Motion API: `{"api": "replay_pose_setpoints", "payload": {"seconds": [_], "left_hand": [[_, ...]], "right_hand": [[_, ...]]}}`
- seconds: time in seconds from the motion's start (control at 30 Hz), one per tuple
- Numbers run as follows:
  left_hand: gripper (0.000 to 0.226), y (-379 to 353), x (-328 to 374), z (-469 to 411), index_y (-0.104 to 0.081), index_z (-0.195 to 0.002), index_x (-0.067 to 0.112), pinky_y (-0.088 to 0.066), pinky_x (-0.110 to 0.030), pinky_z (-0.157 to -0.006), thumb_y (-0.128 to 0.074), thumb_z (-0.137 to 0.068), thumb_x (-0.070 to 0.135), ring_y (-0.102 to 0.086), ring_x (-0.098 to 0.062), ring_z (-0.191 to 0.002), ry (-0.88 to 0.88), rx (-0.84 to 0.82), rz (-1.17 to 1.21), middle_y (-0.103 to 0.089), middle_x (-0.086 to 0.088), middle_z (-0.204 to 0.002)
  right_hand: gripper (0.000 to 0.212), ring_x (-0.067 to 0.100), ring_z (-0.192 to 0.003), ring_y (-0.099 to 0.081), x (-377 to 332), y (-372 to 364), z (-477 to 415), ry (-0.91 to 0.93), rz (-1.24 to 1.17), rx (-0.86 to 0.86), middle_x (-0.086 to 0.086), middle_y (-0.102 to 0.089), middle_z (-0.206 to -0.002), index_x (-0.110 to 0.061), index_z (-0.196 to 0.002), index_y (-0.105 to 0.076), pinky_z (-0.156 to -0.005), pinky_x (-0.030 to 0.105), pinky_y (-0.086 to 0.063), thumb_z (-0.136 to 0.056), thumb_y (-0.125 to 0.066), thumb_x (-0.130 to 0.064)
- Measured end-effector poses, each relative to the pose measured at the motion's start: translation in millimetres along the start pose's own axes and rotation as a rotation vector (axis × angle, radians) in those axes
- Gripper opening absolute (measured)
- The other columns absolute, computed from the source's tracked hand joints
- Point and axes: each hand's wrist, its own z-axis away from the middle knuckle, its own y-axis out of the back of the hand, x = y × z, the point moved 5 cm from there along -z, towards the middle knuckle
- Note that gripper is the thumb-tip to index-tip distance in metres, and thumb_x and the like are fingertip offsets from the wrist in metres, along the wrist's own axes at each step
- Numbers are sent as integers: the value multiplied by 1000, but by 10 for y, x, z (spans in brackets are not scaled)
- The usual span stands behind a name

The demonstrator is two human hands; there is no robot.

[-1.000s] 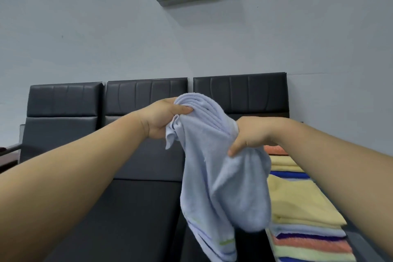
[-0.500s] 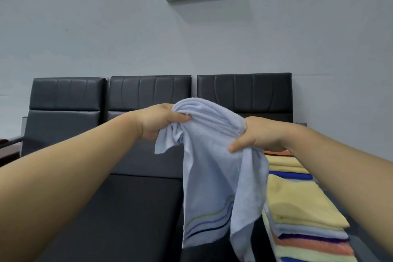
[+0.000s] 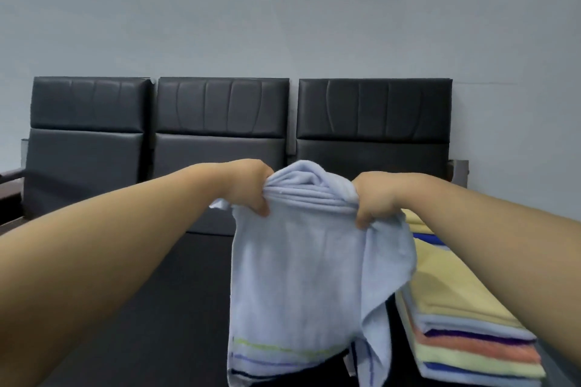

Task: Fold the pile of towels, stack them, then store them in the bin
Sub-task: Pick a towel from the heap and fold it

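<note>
Currently left hand and right hand hold the blue towel mid-air beside the folded stack, fingers curled on its bunched top edge. Uneven bunching risks a crooked fold; its dangling corner could disturb the stack.

Both bare arms reach forward, nearly straight. The left forearm comes in from 8 o'clock and the right forearm from 4 o'clock, converging just below the centre. The left hand and right hand are level, knuckles up and fingers curled. Each grips the bunched top edge of a pale blue terry towel, with the hands close but apart.
</note>
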Motion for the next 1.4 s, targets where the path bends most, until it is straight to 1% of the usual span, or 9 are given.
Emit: {"api": "replay_pose_setpoints", "payload": {"seconds": [0.2, 0.4, 0.53, 0.67, 0.83, 0.9, 0.97, 1.1, 1.4], "left_hand": [[15, 188, -124, -409, -52, -87, 19, -49, -34, -57, -66, -82, 21, -61, -25, -74, 57, 300, -104, -64, -2, -84], [22, 552, -86, -369, -43, -92, 18, -42, -34, -59, -62, -87, 29, -59, -28, -76, 68, 507, -112, -58, -2, -84], [24, 250, 38, -145, -51, -91, 23, -43, -31, -55, -71, -82, 32, -61, -22, -73, 16, 333, -23, -62, 4, -82], [28, -603, 128, 69, -60, -94, 18, -40, -25, -42, -79, -78, 31, -52, -25, -48, 78, -137, 205, -60, -6, -62], [32, -1725, 43, 162, -62, -90, 28, -48, -24, -51, -80, -72, 47, -59, -12, -52, 87, -448, 212, -68, 3, -68], [33, -2105, -24, 95, -65, -89, 32, -56, -28, -70, -84, -69, 51, -68, -8, -75, 45, -495, 307, -73, 12, -82], [34, -2435, -77, 48, -63, -84, 30, -52, -25, -70, -87, -69, 50, -63, -4, -74, 29, -528, 370, -68, 18, -77], [48, -2847, -171, -64, -61, -83, 26, -46, -27, -69, -83, -62, 63, -58, -8, -71, 58, -489, 428, -62, 14, -74], [38, -3066, -150, -303, -57, -90, 23, -48, -33, -73, -67, -86, 60, -58, -13, -77, 131, -200, 581, -64, 7, -86]], "right_hand": [[11, 26, -76, -58, 82, 328, -468, 11, -19, 462, 3, -67, -96, -20, -93, -62, -57, 32, -42, -84, -61, -12], [6, 19, -68, -53, 107, 818, -249, 36, -2, 761, 1, -60, -83, -20, -92, -57, -53, 30, -35, -92, -54, -16], [5, 22, -70, -58, 162, 420, -120, 40, -12, 572, -1, -65, -85, -24, -90, -62, -54, 31, -42, -87, -61, -20], [14, 23, -79, -67, 63, -509, -65, 5, 234, 111, -1, -69, -87, -23, -88, -65, -70, 33, -53, -81, -77, -24], [31, 18, -67, -55, 61, -1702, 84, 33, 125, -189, -3, -53, -74, -21, -77, -52, -56, 31, -41, -79, -82, -30], [33, 17, -72, -54, 126, -2103, 82, 14, -13, -228, -3, -55, -85, -19, -94, -59, -59, 30, -43, -76, -83, -34], [53, 18, -86, -56, 177, -2386, 54, -5, -130, -267, -6, -53, -96, -20, -120, -59, -63, 28, -44, -76, -83, -37], [36, 16, -80, -50, 177, -2539, -58, 30, -236, -267, -11, -45, -85, -31, -79, -42, -54, 24, -33, -81, -79, -31], [26, 15, -66, -46, 173, -2633, -405, 34, -450, -45, -4, -49, -74, -21, -69, -41, -57, 29, -32, -83, -62, -22]]}}
